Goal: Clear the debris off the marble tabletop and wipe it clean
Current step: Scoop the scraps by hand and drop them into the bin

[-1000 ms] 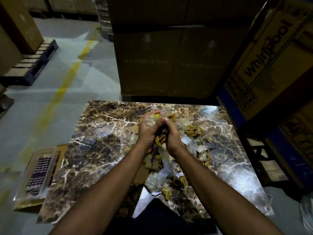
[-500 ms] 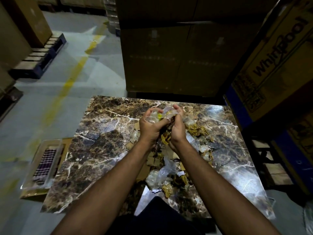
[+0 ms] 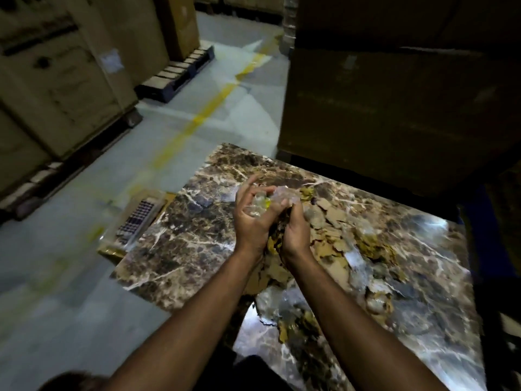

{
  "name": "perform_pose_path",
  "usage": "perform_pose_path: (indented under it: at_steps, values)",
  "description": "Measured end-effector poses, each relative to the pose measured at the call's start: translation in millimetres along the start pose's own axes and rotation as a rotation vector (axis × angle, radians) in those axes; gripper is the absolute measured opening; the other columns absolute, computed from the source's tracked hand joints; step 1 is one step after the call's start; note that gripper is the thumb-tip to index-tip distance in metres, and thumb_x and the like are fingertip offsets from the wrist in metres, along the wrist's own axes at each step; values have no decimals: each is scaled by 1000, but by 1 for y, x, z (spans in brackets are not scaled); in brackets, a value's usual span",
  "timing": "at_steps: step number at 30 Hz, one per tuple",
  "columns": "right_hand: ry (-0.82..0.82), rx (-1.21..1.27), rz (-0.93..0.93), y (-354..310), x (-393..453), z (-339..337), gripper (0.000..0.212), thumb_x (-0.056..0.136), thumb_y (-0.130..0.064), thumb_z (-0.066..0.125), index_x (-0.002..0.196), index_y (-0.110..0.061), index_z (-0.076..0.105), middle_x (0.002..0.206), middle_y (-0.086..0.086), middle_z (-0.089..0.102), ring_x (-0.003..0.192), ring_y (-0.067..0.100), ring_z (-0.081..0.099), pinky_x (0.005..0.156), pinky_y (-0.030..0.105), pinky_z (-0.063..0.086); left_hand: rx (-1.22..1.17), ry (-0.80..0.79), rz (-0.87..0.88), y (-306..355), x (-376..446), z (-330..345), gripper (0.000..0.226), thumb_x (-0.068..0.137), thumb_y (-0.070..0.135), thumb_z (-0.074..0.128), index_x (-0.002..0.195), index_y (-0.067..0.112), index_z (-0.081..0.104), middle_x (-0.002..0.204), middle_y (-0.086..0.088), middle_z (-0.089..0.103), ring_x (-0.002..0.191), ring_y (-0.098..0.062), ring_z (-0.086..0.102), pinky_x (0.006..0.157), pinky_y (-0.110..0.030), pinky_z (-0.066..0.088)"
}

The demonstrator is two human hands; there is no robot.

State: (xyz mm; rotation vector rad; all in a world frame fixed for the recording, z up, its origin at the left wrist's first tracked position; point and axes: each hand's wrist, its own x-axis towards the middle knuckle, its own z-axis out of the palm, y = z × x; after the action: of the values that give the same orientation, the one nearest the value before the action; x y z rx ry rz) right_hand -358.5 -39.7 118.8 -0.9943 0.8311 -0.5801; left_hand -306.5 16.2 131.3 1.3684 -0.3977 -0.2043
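Debris, a loose spread of torn tan cardboard flakes, yellowish scraps and crumpled clear plastic film (image 3: 335, 238), lies across the middle of the dark brown, white-veined marble tabletop (image 3: 180, 238) and runs toward its right and near edges. Both bare forearms reach forward from the near edge and meet above the tabletop's middle, a little toward its far edge. The left hand (image 3: 251, 221) is turned palm inward, its fingers curled round a wad of clear plastic and yellow scraps (image 3: 263, 203), with the upper fingers partly lifted off it. The right hand (image 3: 293, 232) presses against the same wad from the other side, fingers folded over it, and dark shreds hang between the two palms. Motion blur makes it hard to tell exactly how tightly either hand closes. The tabletop's left part is bare marble. Beside its left edge, on the grey floor, lies a flat packaged item with a dark grid pattern (image 3: 139, 218). Large brown cardboard cartons (image 3: 394, 103) stand behind the far edge.
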Motion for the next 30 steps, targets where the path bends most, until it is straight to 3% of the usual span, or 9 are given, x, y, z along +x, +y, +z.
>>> perform_pose_path:
  at_steps: [4,8,10,12,17,20,22,27,30]
  values:
    - [-198,-25,-10,21,-16,30,42,108,-35,39,129,-6,61,124,11,64,115,22,60,105,42,45,11,130,7,-2,-10,-43,21,76,35,78,94,25,73,120,3,72,120,-15,65,104,-41,52]
    - [-348,19,13,35,-46,64,38,108,-40,38,141,-23,46,148,-1,47,140,15,43,118,34,35,31,312,46,2,-24,-93,18,77,28,79,94,22,74,105,0,77,107,-23,71,97,-54,53]
    - [-467,12,-10,49,-58,84,50,102,-47,43,139,-18,56,146,10,55,140,28,49,118,46,37,31,415,62,9,-33,-121,19,75,30,80,92,22,74,103,-2,77,106,-25,71,97,-53,54]
    - [-587,-85,-73,66,-74,106,38,101,-40,42,131,-27,60,141,14,57,137,35,50,117,58,36,32,502,65,16,-43,-146,20,74,31,79,91,24,73,102,6,77,107,-20,71,97,-47,55]
    - [-778,-121,93,111,-139,161,37,91,-30,45,122,-18,62,104,2,74,100,21,69,92,39,51,-53,755,46,26,-81,-231,32,74,15,79,102,1,72,104,16,75,106,-9,70,91,-29,56]
    - [-860,-250,136,150,-191,192,41,93,-35,45,126,-19,62,102,4,74,101,25,69,94,46,52,-57,908,-2,31,-119,-292,20,71,19,82,89,17,73,90,2,78,86,-18,74,80,-35,59]
    - [-932,-292,122,181,-229,213,31,93,-36,47,114,-24,67,106,11,72,105,32,67,99,54,50,-57,991,1,33,-147,-338,20,70,24,84,86,22,73,93,-6,77,87,-25,74,80,-40,60]
    - [-1087,-307,258,264,-343,267,26,95,-27,44,106,-17,64,104,12,67,101,27,64,91,42,53,-83,1198,2,43,-231,-460,17,79,7,80,94,11,73,89,0,77,85,-18,74,76,-28,58]
    - [-1145,-319,359,311,-406,292,25,96,-27,47,107,-17,67,110,18,66,107,33,64,98,51,50,-104,1296,-18,47,-279,-524,23,79,12,80,101,16,74,98,-6,77,93,-26,74,85,-40,59]
